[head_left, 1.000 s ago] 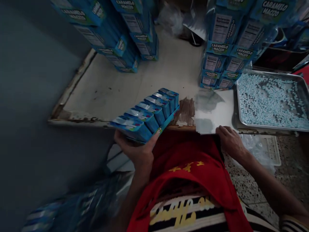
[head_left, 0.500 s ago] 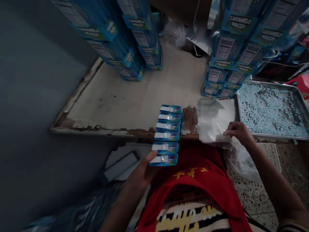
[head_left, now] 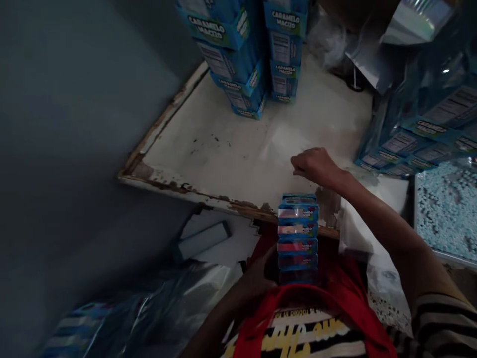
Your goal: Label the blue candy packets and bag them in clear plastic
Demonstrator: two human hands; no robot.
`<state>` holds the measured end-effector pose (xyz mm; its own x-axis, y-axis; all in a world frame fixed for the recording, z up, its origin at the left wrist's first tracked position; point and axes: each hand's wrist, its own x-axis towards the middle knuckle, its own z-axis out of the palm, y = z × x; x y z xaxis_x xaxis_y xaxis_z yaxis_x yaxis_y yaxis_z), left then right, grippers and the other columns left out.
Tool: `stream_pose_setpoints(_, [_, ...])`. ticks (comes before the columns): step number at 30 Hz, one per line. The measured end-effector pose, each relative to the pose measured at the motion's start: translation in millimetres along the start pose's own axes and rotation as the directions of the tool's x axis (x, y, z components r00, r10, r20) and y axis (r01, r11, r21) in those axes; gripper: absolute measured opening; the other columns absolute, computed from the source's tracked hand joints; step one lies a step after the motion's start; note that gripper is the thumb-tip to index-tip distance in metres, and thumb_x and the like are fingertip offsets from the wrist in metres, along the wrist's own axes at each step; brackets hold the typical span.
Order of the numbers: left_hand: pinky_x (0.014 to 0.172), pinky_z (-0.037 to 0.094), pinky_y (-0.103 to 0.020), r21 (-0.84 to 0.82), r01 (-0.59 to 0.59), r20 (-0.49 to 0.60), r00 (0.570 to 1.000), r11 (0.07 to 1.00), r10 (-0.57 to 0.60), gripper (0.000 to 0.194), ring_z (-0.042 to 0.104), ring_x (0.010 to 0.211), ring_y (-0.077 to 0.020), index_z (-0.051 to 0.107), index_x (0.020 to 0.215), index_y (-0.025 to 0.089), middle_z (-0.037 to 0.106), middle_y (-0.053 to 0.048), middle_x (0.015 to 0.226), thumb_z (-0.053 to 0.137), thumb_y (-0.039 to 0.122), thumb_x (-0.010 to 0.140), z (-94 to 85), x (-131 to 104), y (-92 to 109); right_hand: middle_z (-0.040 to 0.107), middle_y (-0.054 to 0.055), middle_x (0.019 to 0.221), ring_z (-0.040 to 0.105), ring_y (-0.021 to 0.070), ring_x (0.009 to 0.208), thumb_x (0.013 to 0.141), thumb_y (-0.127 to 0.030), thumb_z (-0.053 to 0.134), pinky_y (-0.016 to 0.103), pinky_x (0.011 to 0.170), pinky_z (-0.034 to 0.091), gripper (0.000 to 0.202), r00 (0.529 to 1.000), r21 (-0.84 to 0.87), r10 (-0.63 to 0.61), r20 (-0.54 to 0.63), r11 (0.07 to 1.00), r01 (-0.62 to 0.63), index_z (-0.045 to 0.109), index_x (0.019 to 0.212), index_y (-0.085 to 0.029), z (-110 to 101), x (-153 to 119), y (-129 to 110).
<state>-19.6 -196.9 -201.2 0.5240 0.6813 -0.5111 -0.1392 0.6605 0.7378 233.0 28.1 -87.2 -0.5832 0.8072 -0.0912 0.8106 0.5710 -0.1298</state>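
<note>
At the far left, we are finding wrapped packs (head_left: 84, 325) too dim to make out. Beyond them, a stack of blue boxes (head_left: 233, 57) is standing on the table (head_left: 179, 149), its top running out of view. The left hand (head_left: 264, 268) is gripping a row of small packs (head_left: 298, 230) over the table's front edge; its fingers are mostly hiding, and the near packs are sinking into shadow. The right hand (head_left: 315, 165) is hovering beyond the row, fingers curling narrow on what is looking like a clear bag (head_left: 281, 141), whose outline is blurring. We are judging the step as steadying the row while handling the bag; the next move is calling for a level row and a firm pinch. Farther right, loose sheets (head_left: 352, 211) are lying partly under the forearm, and a candy tray (head_left: 456, 260) is running out of frame.
</note>
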Motion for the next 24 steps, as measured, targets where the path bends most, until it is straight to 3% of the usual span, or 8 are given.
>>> stream_pose_setpoints(2, [0.098, 0.063, -0.047, 0.261, -0.116, -0.154, 0.975, 0.958, 0.160, 0.059, 0.075, 0.114, -0.0357, 0.082, 0.114, 0.023, 0.081, -0.012, 0.118, 0.097, 0.039, 0.059, -15.2, 6, 31, 0.081, 0.003, 0.094, 0.067, 0.0175, 0.085, 0.095, -0.019, 0.079, 0.030, 0.068, 0.024, 0.006, 0.993, -0.003, -0.042, 0.107, 0.999, 0.043, 0.074, 0.092, -0.019, 14, 11, 3])
stream_pose_setpoints(3, [0.091, 0.065, -0.044, 0.460, -0.178, -0.243, 0.917, 0.870, 0.316, 0.044, 0.077, 0.105, -0.0320, 0.082, 0.110, 0.024, 0.082, -0.010, 0.112, 0.090, 0.044, 0.072, -20.8, 11, 50, 0.081, 0.003, 0.095, 0.067, 0.0171, 0.085, 0.096, -0.019, 0.078, 0.030, 0.068, 0.024, 0.006, 0.989, 0.004, -0.056, 0.134, 0.998, 0.056, 0.074, 0.092, -0.020, 19, 13, 3])
stream_pose_setpoints(5, [0.089, 0.064, -0.042, 0.805, -0.226, -0.283, 0.667, 0.549, 0.690, 0.030, 0.077, 0.098, -0.0273, 0.081, 0.115, 0.025, 0.082, -0.009, 0.107, 0.077, 0.043, 0.091, -27.1, 29, 94, 0.081, 0.002, 0.095, 0.066, 0.0167, 0.084, 0.096, -0.020, 0.077, 0.030, 0.068, 0.024, 0.005, 0.984, 0.020, -0.085, 0.156, 0.996, 0.083, 0.074, 0.093, -0.020, 26, 14, 1])
stream_pose_setpoints(7, [0.103, 0.058, -0.049, 0.964, -0.212, -0.023, 0.525, 0.157, 0.851, 0.028, 0.073, 0.115, -0.0317, 0.082, 0.114, 0.026, 0.081, -0.012, 0.119, 0.078, 0.044, 0.092, -28.7, 59, 134, 0.081, 0.002, 0.096, 0.066, 0.0172, 0.084, 0.096, -0.018, 0.076, 0.030, 0.069, 0.024, 0.003, 0.980, 0.025, -0.120, 0.161, 0.993, 0.117, 0.075, 0.095, -0.020, 27, 14, -2])
stream_pose_setpoints(9, [0.107, 0.053, -0.052, 0.968, -0.215, 0.229, 0.555, -0.128, 0.800, 0.028, 0.068, 0.123, -0.0347, 0.083, 0.114, 0.025, 0.079, -0.013, 0.125, 0.076, 0.045, 0.095, -29.3, 95, 162, 0.081, 0.003, 0.096, 0.067, 0.0182, 0.085, 0.096, -0.017, 0.076, 0.031, 0.069, 0.023, 0.003, 0.977, 0.024, -0.139, 0.164, 0.990, 0.137, 0.075, 0.097, -0.020, 27, 15, -5])
stream_pose_setpoints(11, [0.099, 0.054, -0.048, 0.923, -0.267, 0.386, 0.631, -0.279, 0.673, 0.023, 0.068, 0.117, -0.0329, 0.084, 0.107, 0.023, 0.080, -0.012, 0.117, 0.068, 0.038, 0.100, -32.0, 126, 175, 0.081, 0.003, 0.096, 0.067, 0.0186, 0.085, 0.096, -0.017, 0.077, 0.031, 0.069, 0.024, 0.005, 0.977, 0.029, -0.138, 0.164, 0.990, 0.135, 0.076, 0.099, -0.020, 26, 15, -5])
stream_pose_setpoints(16, [0.076, 0.052, -0.034, 0.897, -0.320, 0.440, 0.718, -0.306, 0.540, 0.027, 0.072, 0.096, -0.0246, 0.085, 0.101, 0.022, 0.080, -0.008, 0.098, 0.059, 0.028, 0.105, -42.5, 153, 172, 0.080, 0.003, 0.094, 0.067, 0.0183, 0.086, 0.101, -0.033, 0.076, 0.030, 0.070, 0.028, 0.013, 0.991, 0.097, -0.078, 0.112, 0.993, 0.067, 0.075, 0.099, -0.020, 35, 2, 2])
stream_pose_setpoints(24, [0.063, 0.045, -0.034, 0.868, -0.179, 0.456, 0.656, -0.463, 0.602, 0.027, 0.071, 0.082, -0.0237, 0.081, 0.091, 0.019, 0.075, -0.007, 0.083, 0.057, 0.017, 0.103, -24.9, 123, 133, 0.078, 0.008, 0.097, 0.066, 0.0200, 0.089, 0.103, -0.021, 0.064, 0.031, 0.072, 0.033, 0.017, 0.983, 0.006, 0.169, 0.076, 0.986, -0.170, 0.078, 0.092, -0.018, 48, -63, 3])
